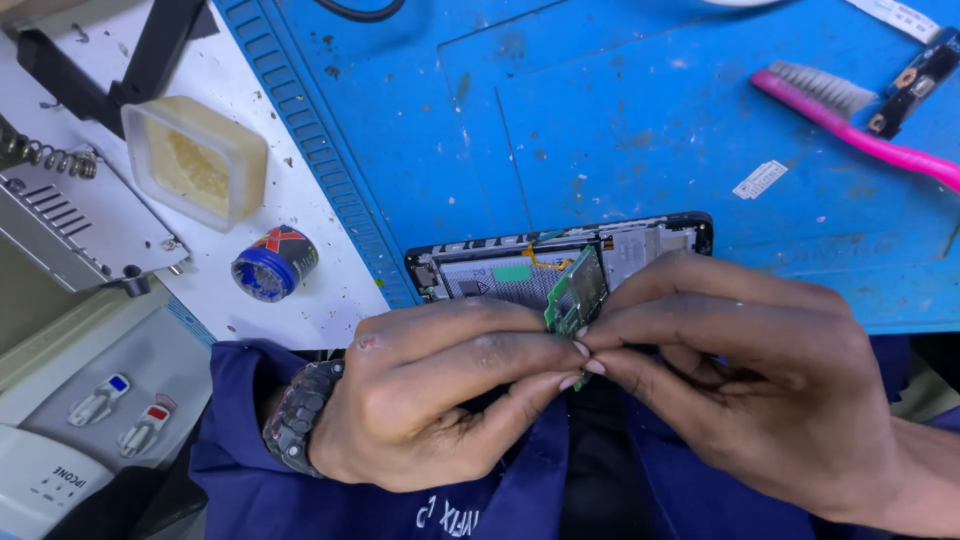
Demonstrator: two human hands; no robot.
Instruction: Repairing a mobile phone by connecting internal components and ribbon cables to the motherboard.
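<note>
My left hand (440, 390) and my right hand (760, 380) meet at their fingertips just over the near edge of the blue mat. Together they pinch a small green circuit board (575, 292), which stands tilted on edge between the fingers. Right behind it lies an opened black phone (560, 262) with its inner parts showing, a green tab and a thin yellow cable visible inside. The phone's near edge is hidden by my fingers. I wear a dark wristwatch (298, 412) on the left wrist and blue sleeves.
A blue work mat (620, 120) covers the bench. A pink brush (850, 125) and a small dark board (915, 82) lie at the back right. At the left are a yellowed square container (195, 160), a small round blue tin (274, 264) and a grey machine (70, 220).
</note>
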